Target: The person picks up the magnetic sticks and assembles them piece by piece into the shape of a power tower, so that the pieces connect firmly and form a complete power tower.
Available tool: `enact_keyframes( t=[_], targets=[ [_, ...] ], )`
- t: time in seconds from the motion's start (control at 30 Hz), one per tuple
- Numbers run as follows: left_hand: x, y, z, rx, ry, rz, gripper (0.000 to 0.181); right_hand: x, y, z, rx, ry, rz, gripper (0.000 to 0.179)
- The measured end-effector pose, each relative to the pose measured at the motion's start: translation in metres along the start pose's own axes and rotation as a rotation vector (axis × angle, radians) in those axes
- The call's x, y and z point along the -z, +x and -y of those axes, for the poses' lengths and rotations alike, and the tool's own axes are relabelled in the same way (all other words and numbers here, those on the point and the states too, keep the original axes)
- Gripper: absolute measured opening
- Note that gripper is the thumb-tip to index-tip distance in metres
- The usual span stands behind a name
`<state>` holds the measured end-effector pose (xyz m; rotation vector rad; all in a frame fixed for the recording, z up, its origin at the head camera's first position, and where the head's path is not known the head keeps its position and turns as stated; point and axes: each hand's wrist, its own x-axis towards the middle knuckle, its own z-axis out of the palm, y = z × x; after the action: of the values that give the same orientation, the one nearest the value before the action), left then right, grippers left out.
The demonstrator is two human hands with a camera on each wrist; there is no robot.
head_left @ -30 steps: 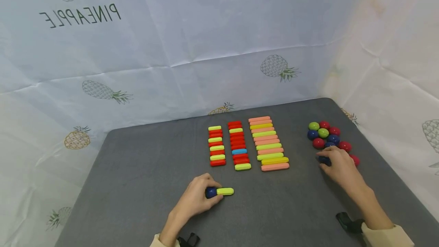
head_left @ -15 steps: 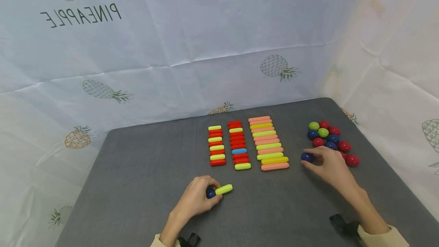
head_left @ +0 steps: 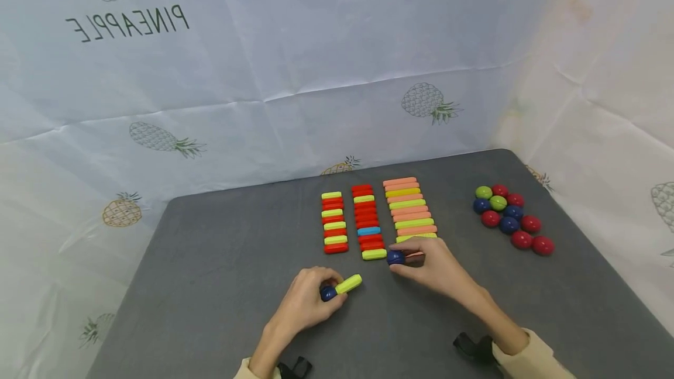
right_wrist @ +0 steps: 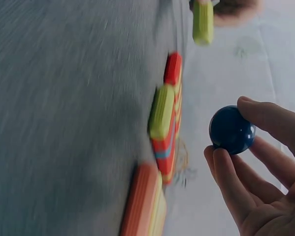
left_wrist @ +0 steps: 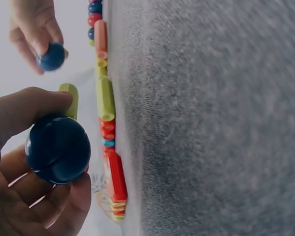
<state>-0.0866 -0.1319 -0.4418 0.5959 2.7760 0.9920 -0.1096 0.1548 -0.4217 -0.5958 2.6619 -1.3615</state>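
Blue ball (head_left: 327, 293) sat clamped between thumb and fingers in the left grip (head_left: 308, 302), a green stick (head_left: 349, 283) jutting beyond it; the right grip (head_left: 436, 268) pinched a second ball (head_left: 395, 257) at its fingertips, raised off the tabletop (head_left: 237, 244).

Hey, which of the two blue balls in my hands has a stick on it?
The blue ball in the left hand: a yellow-green stick extends from it. The other blue ball, in the right hand, shows none.
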Motion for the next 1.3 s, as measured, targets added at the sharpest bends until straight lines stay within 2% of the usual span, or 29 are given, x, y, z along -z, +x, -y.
enact_keyframes(
  t=[0.2, 0.43, 0.57, 0.8, 0.9, 1.0, 1.17, 1.3],
  targets=[
    [-0.001, 0.000, -0.004, -0.002, -0.014, -0.033, 0.017, -0.022, 0.010, 0.008, 0.031, 0.024, 0.054, 0.038],
    [-0.002, -0.001, -0.005, -0.029, -0.026, -0.080, 0.017, -0.038, 0.016, 0.005, 0.050, 0.087, 0.118, 0.040],
    [-0.003, 0.000, -0.003, -0.039, -0.040, -0.071, 0.019, -0.043, 0.018, 0.004, 0.054, 0.094, 0.134, 0.039],
    [-0.007, 0.000, 0.000, -0.051, -0.045, -0.029, 0.040, -0.050, 0.021, 0.008, 0.106, 0.085, 0.146, 0.037],
    [-0.008, 0.000, 0.001, -0.048, -0.039, -0.020, 0.042, -0.054, 0.023, 0.009, 0.125, 0.104, 0.143, 0.034],
    [-0.008, -0.001, 0.002, -0.047, -0.034, -0.024, 0.039, -0.058, 0.029, 0.011, 0.151, 0.087, 0.086, 0.027],
    [-0.009, -0.003, 0.007, -0.034, -0.025, -0.056, 0.035, -0.066, 0.045, 0.015, 0.231, -0.077, -0.072, 0.016],
    [-0.008, -0.005, 0.010, -0.021, -0.024, -0.087, 0.040, -0.071, 0.058, 0.018, 0.238, -0.142, -0.144, 0.014]
  ],
)
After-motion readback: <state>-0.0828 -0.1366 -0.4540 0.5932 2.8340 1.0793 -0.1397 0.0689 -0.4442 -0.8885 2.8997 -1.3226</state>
